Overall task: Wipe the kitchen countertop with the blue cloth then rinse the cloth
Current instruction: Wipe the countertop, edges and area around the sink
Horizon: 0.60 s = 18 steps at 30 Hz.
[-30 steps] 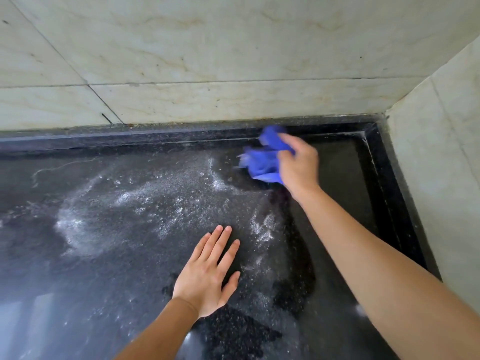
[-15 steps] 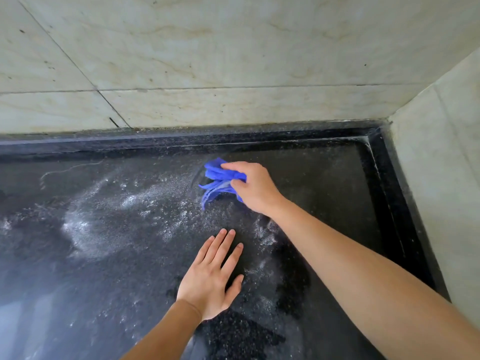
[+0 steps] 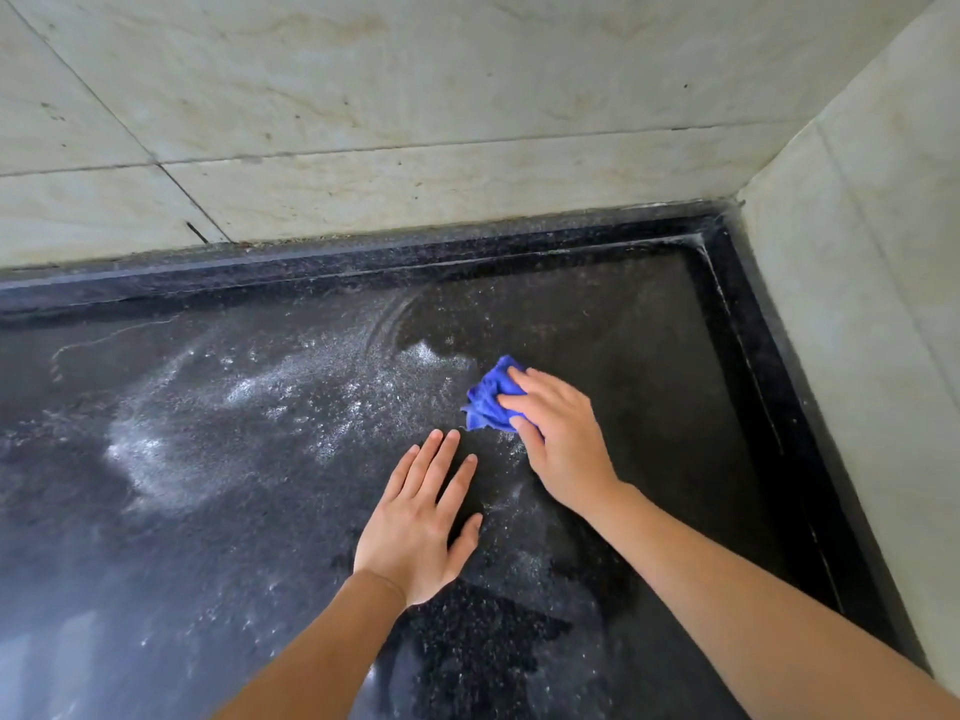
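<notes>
A bunched blue cloth is pressed onto the black speckled countertop under my right hand, whose fingers hold it down. Only the cloth's left part shows; the rest is under my palm. My left hand lies flat on the counter just below and left of the cloth, fingers spread, holding nothing. White soapy smears cover the counter to the left of the cloth.
Pale marble wall tiles rise behind the counter and a side wall closes it on the right. A raised black rim runs along both walls, meeting in the far right corner.
My right hand has swept the blue cloth from the far right corner leftward, then back toward me, close to my left hand. My left hand has stayed flat in place.
</notes>
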Motion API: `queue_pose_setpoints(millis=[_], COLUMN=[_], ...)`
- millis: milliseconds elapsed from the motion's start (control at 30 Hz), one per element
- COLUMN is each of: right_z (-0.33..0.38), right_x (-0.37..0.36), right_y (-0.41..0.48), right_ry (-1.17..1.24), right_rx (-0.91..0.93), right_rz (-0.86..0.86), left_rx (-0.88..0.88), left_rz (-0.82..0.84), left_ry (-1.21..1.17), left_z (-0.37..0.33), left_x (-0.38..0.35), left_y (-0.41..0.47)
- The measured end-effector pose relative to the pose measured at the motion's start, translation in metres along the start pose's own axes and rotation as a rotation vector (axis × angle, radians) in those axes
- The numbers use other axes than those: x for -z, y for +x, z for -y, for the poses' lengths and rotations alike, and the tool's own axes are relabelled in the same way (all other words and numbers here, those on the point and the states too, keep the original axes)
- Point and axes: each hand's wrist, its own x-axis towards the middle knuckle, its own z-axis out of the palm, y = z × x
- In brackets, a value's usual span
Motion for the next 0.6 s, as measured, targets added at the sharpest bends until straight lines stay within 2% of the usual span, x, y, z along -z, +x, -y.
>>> queue_pose_setpoints(millis=[100, 200, 267, 367, 467, 600], right_z=[0.012, 0.002, -0.018, -0.061, -0.102, -0.144], right_x=[0.016, 0.060, 0.088, 0.121, 0.150, 0.159], right_y=[-0.055, -0.058, -0.037, 0.015, 0.079, 0.126], right_ry=[0.079, 0.372, 0.387, 0.200, -0.060, -0.645], right_rx=[-0.049, -0.410, -0.542, -0.541, -0.466, -0.267], right_rz=[0.098, 0.237, 0.185, 0.006, -0.073, 0.024], left_rx=[0.008, 0.015, 0.017, 0.011, 0.003, -0.001], left_rz=[0.024, 0.052, 0.055, 0.036, 0.012, -0.018], left_ry=[-0.002, 0.004, 0.017, 0.018, 0.016, 0.013], left_z=[-0.001, -0.001, -0.001, -0.001, -0.001, 0.000], left_x=[0.001, 0.003, 0.003, 0.001, 0.000, -0.004], left_y=[0.000, 0.000, 0.000, 0.000, 0.000, 0.000])
